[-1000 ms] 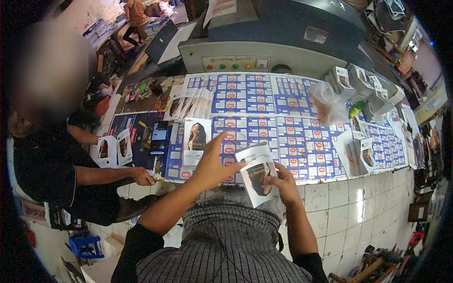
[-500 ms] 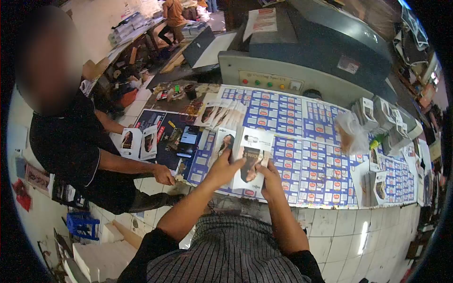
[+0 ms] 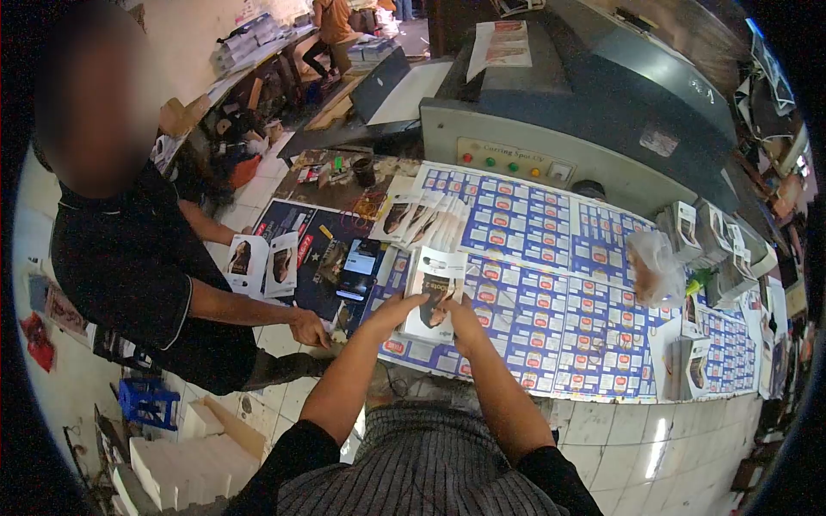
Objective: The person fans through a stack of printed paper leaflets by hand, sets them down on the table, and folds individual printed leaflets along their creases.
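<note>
Between my two hands are white printed cards (image 3: pixel 439 273) with a dark photo and lettering, lined up in one small stack at the table's near edge. My left hand (image 3: pixel 399 310) is closed on their left side, its thumb lying over the front. From the right, my right hand (image 3: pixel 465 325) grips the same stack, thumb also on the face. How many cards there are I cannot tell. Just beyond lies a fanned row of similar cards (image 3: pixel 422 215). A phone with a lit screen (image 3: pixel 359 268) rests to the left.
A person in a black shirt (image 3: pixel 120 267) stands at left, a hand (image 3: pixel 310 328) by the table edge, near more cards (image 3: pixel 280 264). Blue printed sheets (image 3: pixel 525 305) cover the table. A plastic bag (image 3: pixel 656 268) and card stacks (image 3: pixel 688 230) stand right; a grey machine (image 3: pixel 594 112) stands behind.
The cards, overlapped and spread apart before, now sit squared together in both hands. My hands have come closer together. The whole view has shifted slightly.
</note>
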Available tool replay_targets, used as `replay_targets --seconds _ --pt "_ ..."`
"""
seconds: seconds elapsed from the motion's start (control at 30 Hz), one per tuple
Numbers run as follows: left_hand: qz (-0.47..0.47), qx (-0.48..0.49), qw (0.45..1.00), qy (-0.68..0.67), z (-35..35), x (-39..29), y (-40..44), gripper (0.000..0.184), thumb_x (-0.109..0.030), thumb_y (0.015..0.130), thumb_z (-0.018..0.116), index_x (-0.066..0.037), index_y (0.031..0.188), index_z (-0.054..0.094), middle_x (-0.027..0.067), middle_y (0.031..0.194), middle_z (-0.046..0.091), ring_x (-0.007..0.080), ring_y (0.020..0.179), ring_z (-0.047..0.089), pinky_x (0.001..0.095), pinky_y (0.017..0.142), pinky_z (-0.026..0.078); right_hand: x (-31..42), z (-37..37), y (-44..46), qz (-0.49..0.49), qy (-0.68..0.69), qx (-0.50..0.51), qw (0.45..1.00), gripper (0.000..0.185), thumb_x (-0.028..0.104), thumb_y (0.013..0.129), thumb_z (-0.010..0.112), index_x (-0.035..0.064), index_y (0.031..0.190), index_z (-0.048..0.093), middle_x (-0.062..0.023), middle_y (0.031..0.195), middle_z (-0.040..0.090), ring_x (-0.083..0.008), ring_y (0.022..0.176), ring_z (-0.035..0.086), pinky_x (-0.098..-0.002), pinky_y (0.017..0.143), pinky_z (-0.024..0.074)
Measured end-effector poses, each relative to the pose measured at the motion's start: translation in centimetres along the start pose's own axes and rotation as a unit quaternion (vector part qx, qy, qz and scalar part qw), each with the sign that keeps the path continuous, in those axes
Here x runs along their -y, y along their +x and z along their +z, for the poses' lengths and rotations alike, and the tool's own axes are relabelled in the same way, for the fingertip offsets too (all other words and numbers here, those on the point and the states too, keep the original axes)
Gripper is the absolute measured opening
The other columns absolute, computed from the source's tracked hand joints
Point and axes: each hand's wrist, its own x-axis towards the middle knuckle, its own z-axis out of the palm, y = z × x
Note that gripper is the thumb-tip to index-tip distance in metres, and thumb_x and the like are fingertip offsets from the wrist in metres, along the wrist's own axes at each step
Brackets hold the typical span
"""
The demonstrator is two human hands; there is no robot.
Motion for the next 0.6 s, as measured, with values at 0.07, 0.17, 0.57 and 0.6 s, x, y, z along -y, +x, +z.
replay_targets --seconds 0.07,0.17,0.57,0.6 --pt "-0.013 0.014 0.999 -0.027 0.0 -0.4 0.2 0.065 -0.045 0.084 0.069 0.000 0.129 0.056 0.0129 0.120 0.064 0.0214 0.108 0.060 0.0350 0.092 0.044 1.0 0.5 -1.0 0.024 0.035 -0.001 0.999 0.052 0.016 0.084 0.057 0.0075 0.133 0.042 -0.0083 0.106 0.058 -0.0211 0.092 0.058 -0.0370 0.082 0.0477" --pt "0.004 -0.006 1.000 0.012 -0.3 -0.4 0.5 0.054 -0.042 0.083 0.072 -0.005 0.121 0.063 0.0116 0.113 0.068 0.0211 0.100 0.065 0.0358 0.087 0.051 0.3 -0.1 -0.6 0.004 0.006 0.028 1.000 0.051 0.015 0.084 0.059 0.0068 0.132 0.044 -0.0083 0.106 0.058 -0.0201 0.091 0.059 -0.0358 0.080 0.0484" --pt "-0.037 0.000 0.997 -0.070 -0.1 1.7 4.1 0.063 -0.038 0.077 0.080 -0.002 0.124 0.059 0.0123 0.116 0.067 0.0253 0.094 0.068 0.0390 0.084 0.055 -0.2 -2.9 -0.4 -0.016 0.044 0.093 0.995 0.050 0.015 0.085 0.067 0.0047 0.128 0.045 -0.0094 0.104 0.062 -0.0212 0.091 0.063 -0.0373 0.080 0.0512" --pt "-0.051 -0.002 0.997 -0.053 0.3 0.9 3.0 0.076 -0.041 0.075 0.081 0.000 0.131 0.051 0.0162 0.124 0.061 0.0285 0.103 0.064 0.0425 0.088 0.053 -0.3 -3.2 -0.5 -0.020 0.060 0.112 0.992 0.051 0.016 0.085 0.068 0.0043 0.129 0.045 -0.0105 0.106 0.062 -0.0224 0.093 0.063 -0.0384 0.081 0.0524"
